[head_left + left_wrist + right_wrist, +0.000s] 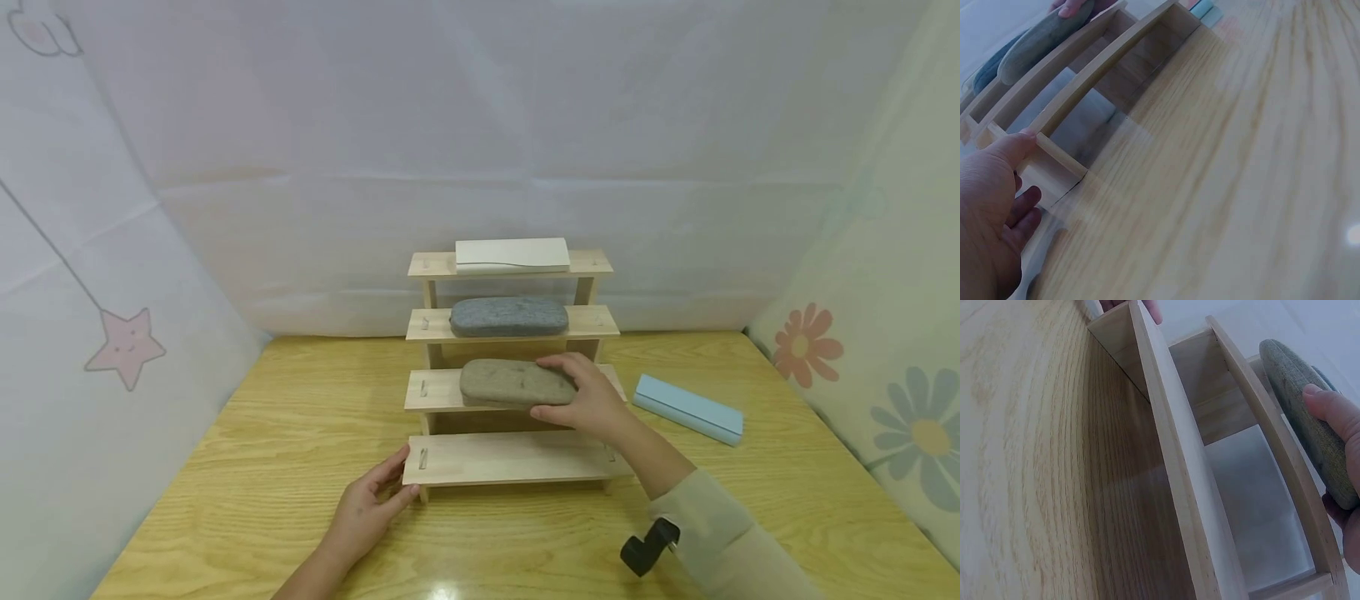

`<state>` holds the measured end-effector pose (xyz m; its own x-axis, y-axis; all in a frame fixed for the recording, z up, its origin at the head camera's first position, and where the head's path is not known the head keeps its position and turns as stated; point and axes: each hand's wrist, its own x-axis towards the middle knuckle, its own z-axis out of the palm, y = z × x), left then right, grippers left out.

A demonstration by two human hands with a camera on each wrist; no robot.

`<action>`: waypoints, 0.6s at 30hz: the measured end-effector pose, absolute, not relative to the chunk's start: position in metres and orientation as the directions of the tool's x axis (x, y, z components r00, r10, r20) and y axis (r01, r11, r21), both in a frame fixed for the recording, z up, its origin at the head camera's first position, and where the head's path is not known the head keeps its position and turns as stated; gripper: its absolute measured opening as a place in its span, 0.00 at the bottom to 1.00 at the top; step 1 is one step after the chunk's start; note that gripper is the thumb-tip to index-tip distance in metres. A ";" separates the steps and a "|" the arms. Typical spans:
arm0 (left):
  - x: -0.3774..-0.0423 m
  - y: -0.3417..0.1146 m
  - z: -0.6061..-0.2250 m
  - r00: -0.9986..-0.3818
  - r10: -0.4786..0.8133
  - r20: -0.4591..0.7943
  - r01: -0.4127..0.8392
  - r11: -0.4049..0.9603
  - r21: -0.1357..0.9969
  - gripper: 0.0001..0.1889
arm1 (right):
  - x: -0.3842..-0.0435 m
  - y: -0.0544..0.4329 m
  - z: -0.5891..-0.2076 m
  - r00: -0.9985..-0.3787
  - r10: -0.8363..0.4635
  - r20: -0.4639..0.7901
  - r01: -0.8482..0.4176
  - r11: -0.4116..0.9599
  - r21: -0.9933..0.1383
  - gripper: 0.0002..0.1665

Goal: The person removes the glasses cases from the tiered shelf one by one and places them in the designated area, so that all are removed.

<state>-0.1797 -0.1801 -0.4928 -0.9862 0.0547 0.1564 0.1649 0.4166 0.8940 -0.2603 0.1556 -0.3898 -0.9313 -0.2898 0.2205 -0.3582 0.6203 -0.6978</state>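
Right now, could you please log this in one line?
right hand: grips tan case; left hand: holds stand; blue case: on table

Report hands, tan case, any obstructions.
Right hand grips tan case at second tier from bottom. Left hand holds left end of bottom tier. No obstruction seen; blue case lies on table, right of stand.

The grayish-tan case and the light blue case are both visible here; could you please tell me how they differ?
The grayish-tan case is held by the right hand; the light blue case lies untouched on the table. The grayish-tan case looks mottled, with rounded ends; the light blue case looks plain, with squarer corners. Both are long and narrow.
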 end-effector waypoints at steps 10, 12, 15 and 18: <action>-0.180 -0.182 -0.494 -0.987 0.065 0.149 0.163 0.410 0.897 0.32 | -0.254 0.170 -0.387 -0.935 -0.266 0.234 -0.353 0.637 -0.685 0.42; -0.180 -0.182 -0.494 -0.986 0.068 0.151 0.166 0.410 0.897 0.32 | -0.252 0.174 -0.387 -0.936 -0.260 0.239 -0.352 0.642 -0.682 0.42; -0.180 -0.182 -0.494 -0.986 0.073 0.152 0.168 0.407 0.898 0.33 | -0.250 0.180 -0.385 -0.937 -0.248 0.247 -0.349 0.648 -0.677 0.42; -0.180 -0.182 -0.494 -0.985 0.075 0.154 0.171 0.411 0.895 0.33 | -0.247 0.186 -0.382 -0.942 -0.234 0.242 -0.336 0.644 -0.687 0.42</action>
